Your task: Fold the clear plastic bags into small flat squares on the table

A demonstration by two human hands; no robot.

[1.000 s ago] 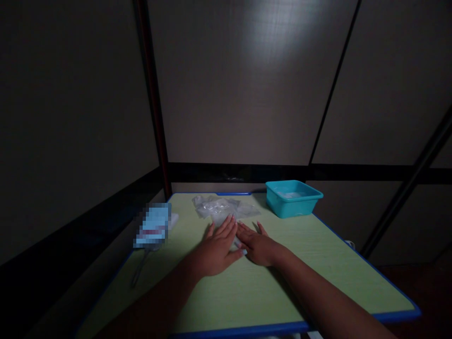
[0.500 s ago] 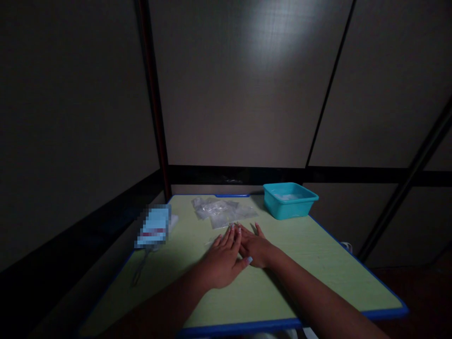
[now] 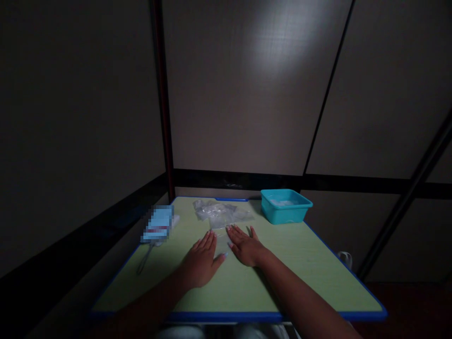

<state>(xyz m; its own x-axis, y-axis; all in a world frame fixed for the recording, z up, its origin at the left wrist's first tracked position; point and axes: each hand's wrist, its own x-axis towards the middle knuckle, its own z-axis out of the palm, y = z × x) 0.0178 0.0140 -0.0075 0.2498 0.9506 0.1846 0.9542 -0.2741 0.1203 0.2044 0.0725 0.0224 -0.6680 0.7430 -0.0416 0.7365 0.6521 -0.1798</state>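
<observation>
My left hand (image 3: pixel 200 262) lies flat on the pale green tabletop, fingers stretched forward and thumb out to the side. My right hand (image 3: pixel 247 248) rests palm down a short way to its right, with its fingers spread. Between them lies a thin, see-through plastic piece (image 3: pixel 221 241), apparently a flat bag; its edges are hard to make out. Both hands appear to touch its sides. Just beyond the fingertips is a loose pile of clear plastic bags (image 3: pixel 221 214), crinkled and overlapping.
A turquoise plastic basin (image 3: pixel 285 214) with something whitish inside stands at the table's back right. On the left edge lies a blurred light-blue item (image 3: pixel 157 225) with a cord loop (image 3: pixel 144 261). The table (image 3: pixel 300 278) has a blue rim, and dark panelled walls stand behind and left.
My hands, overlapping at the fingers before, have moved apart to left and right across the tabletop. The see-through plastic now shows between them. The camera view has shifted slightly.
</observation>
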